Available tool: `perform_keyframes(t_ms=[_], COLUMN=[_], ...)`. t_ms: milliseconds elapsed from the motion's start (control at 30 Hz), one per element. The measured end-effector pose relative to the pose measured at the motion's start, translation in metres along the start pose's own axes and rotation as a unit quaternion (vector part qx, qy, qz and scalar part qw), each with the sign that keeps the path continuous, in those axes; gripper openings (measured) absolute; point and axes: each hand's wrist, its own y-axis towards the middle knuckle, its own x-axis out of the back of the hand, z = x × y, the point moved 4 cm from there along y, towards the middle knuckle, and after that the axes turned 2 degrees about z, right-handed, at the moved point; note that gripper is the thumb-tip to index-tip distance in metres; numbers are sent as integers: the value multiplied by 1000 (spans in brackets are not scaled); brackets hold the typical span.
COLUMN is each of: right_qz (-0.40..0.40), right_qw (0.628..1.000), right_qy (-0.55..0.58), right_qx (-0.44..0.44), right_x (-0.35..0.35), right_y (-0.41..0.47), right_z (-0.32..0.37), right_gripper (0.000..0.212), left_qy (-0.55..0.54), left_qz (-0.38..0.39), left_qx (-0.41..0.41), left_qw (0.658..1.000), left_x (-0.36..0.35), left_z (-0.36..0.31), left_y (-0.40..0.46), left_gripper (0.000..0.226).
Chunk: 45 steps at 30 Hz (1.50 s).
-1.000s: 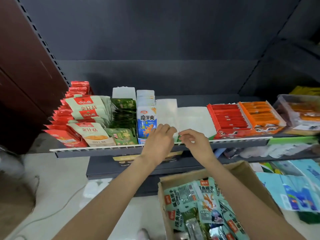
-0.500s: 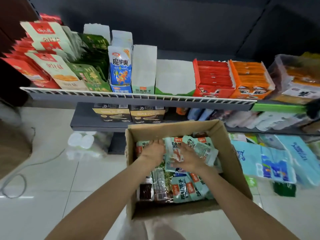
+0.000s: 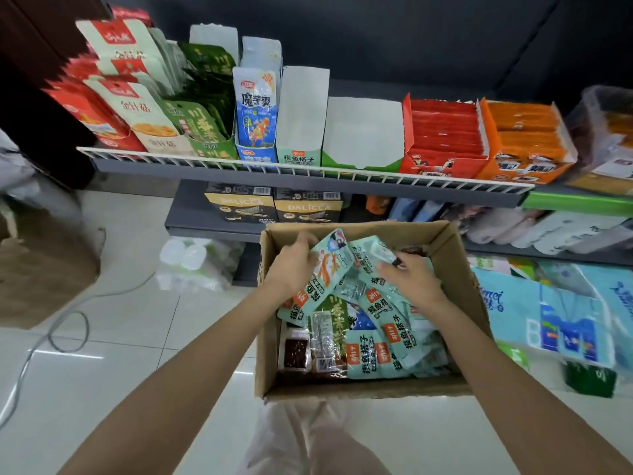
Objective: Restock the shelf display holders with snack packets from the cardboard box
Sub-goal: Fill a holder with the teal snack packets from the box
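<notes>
An open cardboard box (image 3: pixel 267 365) sits on the floor below the shelf, full of pale green snack packets (image 3: pixel 371 358). My left hand (image 3: pixel 293 265) grips one pale green packet (image 3: pixel 329 265) and holds it tilted above the pile. My right hand (image 3: pixel 411 281) rests on the packets in the right half of the box, fingers curled around another packet (image 3: pixel 371 253). On the shelf stand two display holders with nothing in them: a narrow tall one (image 3: pixel 301 111) and a wide low one (image 3: pixel 363 132).
The wire-fronted shelf (image 3: pixel 308 171) carries red, cream, green and blue packets on the left and red (image 3: pixel 442 135) and orange (image 3: pixel 524 138) boxes on the right. Tissue packs (image 3: pixel 548 313) lie right of the box; a cable (image 3: pixel 58 323) and paper bag (image 3: pixel 37 265) lie left.
Both hands came down from the shelf edge into the box. The left hand has lifted a pale green packet and the right hand has closed on another.
</notes>
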Motion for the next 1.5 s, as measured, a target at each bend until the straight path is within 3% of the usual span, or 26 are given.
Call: perform_keyframes(t_ms=[100,200,300,400,467,600,767,1033,1233,1300,1367,1433,1500], right_qz=[22,55,-5,30,55,30,103,186,203,189,140,64,-25], right_qw=[968,918,859,942,969,976,981,969,967,969,975,982,985], right_qy=[251,394,511,333,233,211,137,99,-29,-49,-67,-39,-2], right_qx=[-18,12,-26,26,54,37,85,127,153,152,162,172,170], right_x=[12,18,28,32,31,36,41,55,26,15,12,15,21], right_y=[-12,-18,-18,-17,-12,-4,0,-1,22,33,46,60,72], right_z=[17,38,44,58,65,75,90,114,142,152,162,171,182], right_gripper=[19,65,52,21,34,81,63,61,72,65,36,16,11], left_qy=[-77,-113,-137,-159,-179,-257,-299,-207,-135,-72,-45,-106,-171], left_qz=[6,-24,-75,-104,-107,-67,-25,-19,92,81,15,-80,-116], left_qx=[13,21,46,57,56,52,19,8,-99,-124,-127,-112,-108], left_qw=[997,993,987,980,976,963,954,978,982,986,991,985,972], left_x=[14,28,40,47,51,56,67,96,117,130,149,173,195], left_z=[-4,-9,-6,-11,-18,-30,-40,-36,-55,-58,-55,-50,-47], left_y=[0,0,-3,-8,-9,-12,-24,-24,-15,-5,7,18,32], left_gripper=[6,9,19,22,20,19,24,22,18,22,37,44,38])
